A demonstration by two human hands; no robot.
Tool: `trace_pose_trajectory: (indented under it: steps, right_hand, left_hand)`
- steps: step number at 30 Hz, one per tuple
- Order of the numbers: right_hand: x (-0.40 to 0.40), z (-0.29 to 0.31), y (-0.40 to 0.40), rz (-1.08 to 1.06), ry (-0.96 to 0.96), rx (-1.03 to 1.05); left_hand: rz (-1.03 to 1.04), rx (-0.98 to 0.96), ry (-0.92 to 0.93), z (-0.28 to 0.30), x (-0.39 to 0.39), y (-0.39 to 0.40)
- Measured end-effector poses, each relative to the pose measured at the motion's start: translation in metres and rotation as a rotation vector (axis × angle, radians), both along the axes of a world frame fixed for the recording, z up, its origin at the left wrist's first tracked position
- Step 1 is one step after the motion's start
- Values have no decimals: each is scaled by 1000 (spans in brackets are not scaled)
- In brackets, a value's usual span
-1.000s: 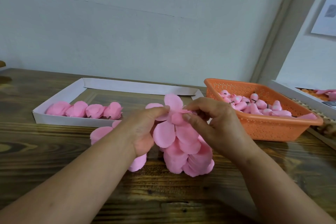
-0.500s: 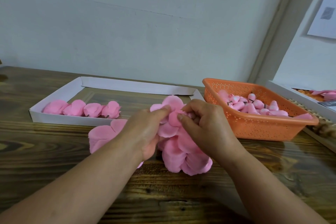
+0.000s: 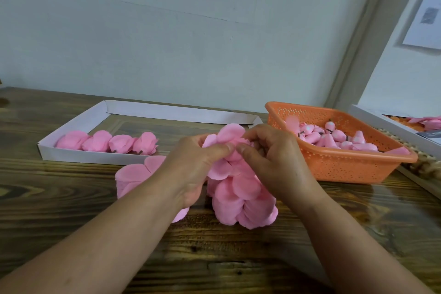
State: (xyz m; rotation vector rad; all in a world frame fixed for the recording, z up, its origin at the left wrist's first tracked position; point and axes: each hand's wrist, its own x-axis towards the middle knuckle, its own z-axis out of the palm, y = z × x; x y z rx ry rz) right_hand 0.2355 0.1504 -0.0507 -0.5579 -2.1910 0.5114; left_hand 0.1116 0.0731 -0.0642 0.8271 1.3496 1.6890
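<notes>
A pile of loose pink fabric petals (image 3: 241,200) lies on the wooden table (image 3: 71,198) in front of me. Above the pile my left hand (image 3: 191,169) and my right hand (image 3: 274,162) meet, both pinching a small bunch of pink petals (image 3: 229,138) between thumb and fingers. The bunch is folded up between the fingertips, and its middle is hidden by them. More petals (image 3: 133,174) lie flat under and to the left of my left wrist.
A shallow white cardboard tray (image 3: 100,112) at the back left holds several finished pink flower heads (image 3: 107,142). An orange perforated basket (image 3: 346,167) at the right holds pink buds (image 3: 334,138). Another white tray (image 3: 381,122) sits at the far right edge.
Both hands have drawn closer together. The petals, spread open a second ago, are now gathered into a tight bunch between the fingertips.
</notes>
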Motion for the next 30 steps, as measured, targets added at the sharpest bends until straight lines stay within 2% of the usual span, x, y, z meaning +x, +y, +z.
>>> trace_pose_trajectory:
  steps: [8, 13, 17, 22, 25, 27, 30]
  right_hand:
    - [2, 2, 1, 68, -109, -2]
    - [2, 2, 3, 86, -35, -86]
    - [3, 5, 0, 111, 15, -151]
    - [6, 6, 4, 170, 35, -373]
    - [8, 6, 6, 195, 34, -425]
    - [7, 6, 6, 175, 49, -374]
    - [8, 8, 7, 106, 10, -133]
  left_hand:
    - [11, -40, 80, -3, 3, 0]
    - [-37, -52, 158, -1, 3, -1]
    - [-84, -43, 96, 5, 3, -4]
    - [-120, -41, 33, 9, 4, -8]
    - [-123, -61, 24, 7, 3, -7]
    - [-106, -68, 16, 7, 3, -6]
    - [-83, -61, -12, 9, 2, -6]
